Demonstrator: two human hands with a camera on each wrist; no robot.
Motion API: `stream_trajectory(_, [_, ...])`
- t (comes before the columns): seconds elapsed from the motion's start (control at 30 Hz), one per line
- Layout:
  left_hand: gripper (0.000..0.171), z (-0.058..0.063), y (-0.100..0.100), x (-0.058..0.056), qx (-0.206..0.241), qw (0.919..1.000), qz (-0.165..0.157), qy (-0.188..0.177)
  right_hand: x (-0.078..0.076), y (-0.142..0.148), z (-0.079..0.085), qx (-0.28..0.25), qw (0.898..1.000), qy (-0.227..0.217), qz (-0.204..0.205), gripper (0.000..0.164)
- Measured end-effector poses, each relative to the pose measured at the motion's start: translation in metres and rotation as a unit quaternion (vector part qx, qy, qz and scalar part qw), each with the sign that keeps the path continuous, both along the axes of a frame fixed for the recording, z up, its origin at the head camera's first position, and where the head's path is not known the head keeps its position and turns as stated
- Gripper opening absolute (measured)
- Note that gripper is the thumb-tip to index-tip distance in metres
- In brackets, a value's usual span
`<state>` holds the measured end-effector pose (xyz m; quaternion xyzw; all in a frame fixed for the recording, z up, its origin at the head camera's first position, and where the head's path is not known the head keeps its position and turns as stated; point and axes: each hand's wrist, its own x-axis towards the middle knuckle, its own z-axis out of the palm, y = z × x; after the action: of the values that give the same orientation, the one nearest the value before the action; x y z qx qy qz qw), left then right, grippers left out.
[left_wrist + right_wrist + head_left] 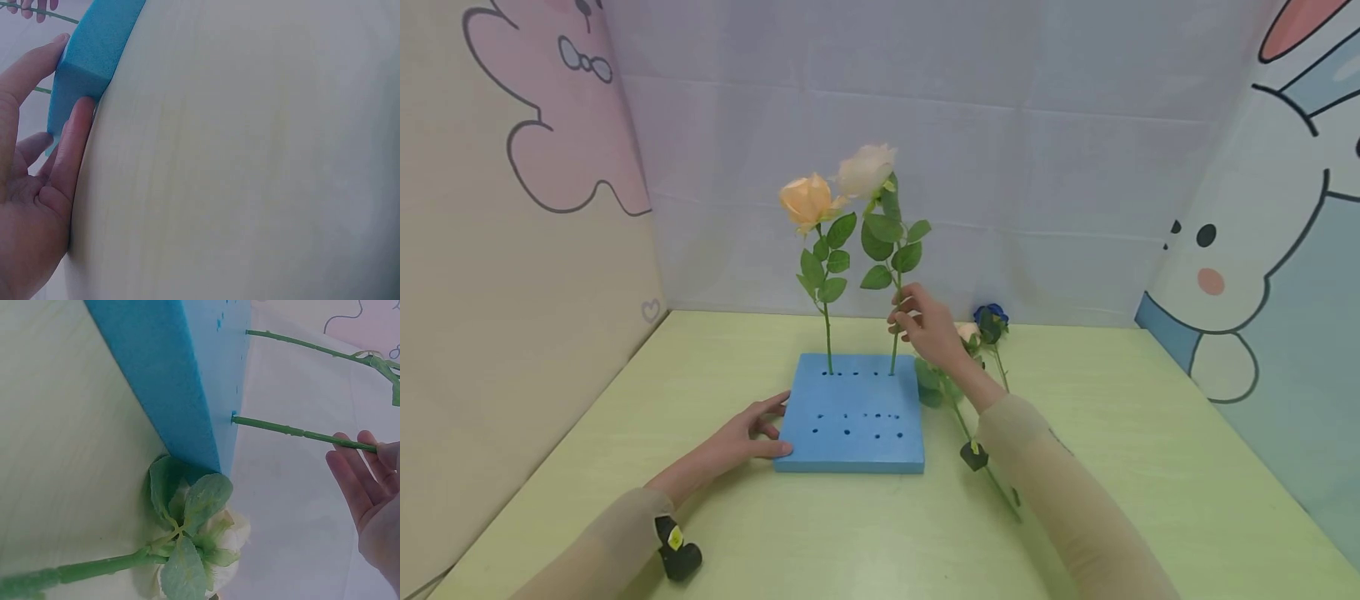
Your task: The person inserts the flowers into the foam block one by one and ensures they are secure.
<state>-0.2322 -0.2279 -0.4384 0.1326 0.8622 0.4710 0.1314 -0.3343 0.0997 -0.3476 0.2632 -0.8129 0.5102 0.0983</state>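
In the head view a blue foam block [859, 450] with rows of small holes lies on the table. My left hand [737, 437] rests at its left side, thumb on the top edge and straight fingers against the side. A white artificial rose [867, 171] stands with its stem foot at a hole in the back right of the block. My right hand [931, 332] pinches that stem partway up, below the leaves. The right wrist view shows the green stem [275, 428] meeting the block's face. A peach rose [807, 202] stands upright in the back row to the left.
Right of the block, a pale rose [967, 333] and a dark blue rose [991, 321] lie on the table [1112, 467], partly hidden by my right arm. The pale rose's leaves [209, 497] lie close to the block. A curtain [1075, 208] hangs behind.
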Motion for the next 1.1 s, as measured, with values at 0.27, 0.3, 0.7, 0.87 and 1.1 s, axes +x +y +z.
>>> stream_trajectory(0.27, [0.09,-0.0002,0.0007,-0.0011,-0.002,1.0,0.001,0.006,0.0014,0.0,0.0011,0.013,1.0,-0.011,-0.008,0.015])
stream_trajectory(0.3, [0.09,0.0001,0.0011,-0.0011,-0.002,1.0,0.002,0.007,0.0015,0.0004,0.0011,0.008,1.0,-0.013,-0.006,0.016])
stream_trajectory(0.7, [0.09,-0.0014,0.0022,-0.0013,-0.002,0.9999,0.014,0.004,-0.0006,0.0025,0.0015,0.02,0.999,0.028,0.0,0.02])
stream_trajectory(0.87, [0.09,-0.0013,0.0014,-0.0002,-0.003,0.9999,0.015,0.003,-0.0012,0.0012,0.0018,0.04,0.999,0.037,-0.003,0.02])
stream_trajectory(1.1, [0.091,-0.0033,0.0004,-0.0009,-0.012,0.9996,0.023,-0.006,-0.0024,0.0015,-0.0005,0.053,0.998,0.028,-0.01,0.016])
